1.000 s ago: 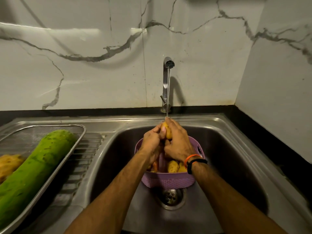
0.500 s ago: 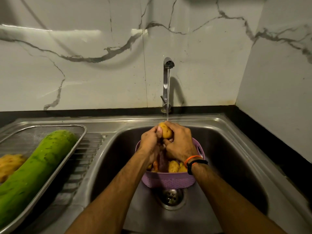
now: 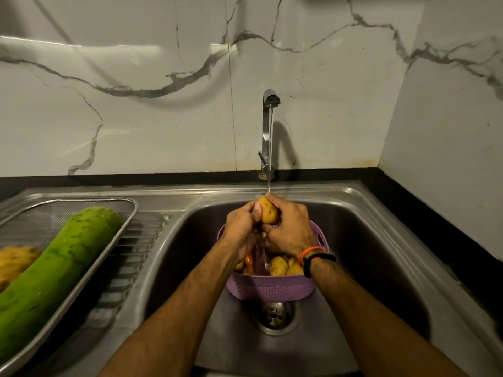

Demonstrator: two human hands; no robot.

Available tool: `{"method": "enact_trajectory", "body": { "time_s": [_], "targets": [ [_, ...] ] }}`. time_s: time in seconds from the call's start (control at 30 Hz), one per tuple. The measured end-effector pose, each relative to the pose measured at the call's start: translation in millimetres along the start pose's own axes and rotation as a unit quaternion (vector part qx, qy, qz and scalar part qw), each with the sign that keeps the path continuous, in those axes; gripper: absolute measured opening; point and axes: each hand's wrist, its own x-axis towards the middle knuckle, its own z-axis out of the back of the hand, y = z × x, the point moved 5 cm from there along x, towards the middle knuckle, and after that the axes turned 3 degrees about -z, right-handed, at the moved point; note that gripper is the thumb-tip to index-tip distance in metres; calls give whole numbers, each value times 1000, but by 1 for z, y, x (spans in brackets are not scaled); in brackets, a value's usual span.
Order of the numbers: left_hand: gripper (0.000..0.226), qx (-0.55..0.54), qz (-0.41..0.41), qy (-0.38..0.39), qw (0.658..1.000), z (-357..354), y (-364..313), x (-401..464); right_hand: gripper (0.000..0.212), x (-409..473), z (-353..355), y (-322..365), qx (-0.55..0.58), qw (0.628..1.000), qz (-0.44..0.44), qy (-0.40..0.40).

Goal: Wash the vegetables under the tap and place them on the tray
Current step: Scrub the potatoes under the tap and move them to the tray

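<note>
Fingers (image 3: 285,210) of the right hand (image 3: 292,227) and of the left hand (image 3: 241,223) are curled around one potato (image 3: 268,213), which is held under the tap (image 3: 268,126) stream, above the purple basket (image 3: 272,289) in the sink (image 3: 381,240). The wet potato could slip from the grip and fall into the basket, or be dropped on the way to the tray (image 3: 114,248) at the left. The lower part of the potato is hidden by the hands. The tray is cut off by the frame edge, and the yellow thing (image 3: 16,262) beside the green gourd (image 3: 60,270) is blurred.
</note>
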Motion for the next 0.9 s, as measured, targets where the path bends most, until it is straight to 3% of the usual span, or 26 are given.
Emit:
{"method": "enact_trajectory", "body": {
  "time_s": [0.1, 0.23, 0.37, 0.53, 0.63, 0.77, 0.9],
  "targets": [
    [27, 2, -4, 3, 1000, -1, 0, 2, 59, -1, 6, 4, 2, 999, 13, -40],
    [28, 23, 0, 18, 1000, 0, 0, 0, 80, 0, -2, -1, -6, 1000, -16, 23],
    [23, -8, -4, -5, 1000, -2, -1, 1, 58, -2, 7, 4, -5, 999, 15, -40],
    [25, 52, -11, 26, 998, -3, -2, -1, 70, 0, 0, 1, -16, 1000, -5, 9],
    [26, 67, -31, -1, 997, -1, -5, -2, 52, -1, 1, 3, -24, 1000, 10, -16],
    [34, 149, -61, 17, 987, -5, -6, -1, 55, 0, -1, 4, -18, 999, 16, -22],
    [24, 85, -23, 42, 995, -7, -4, -3, 54, -1, 6, -2, 28, 999, -24, -23]
  ]
}}
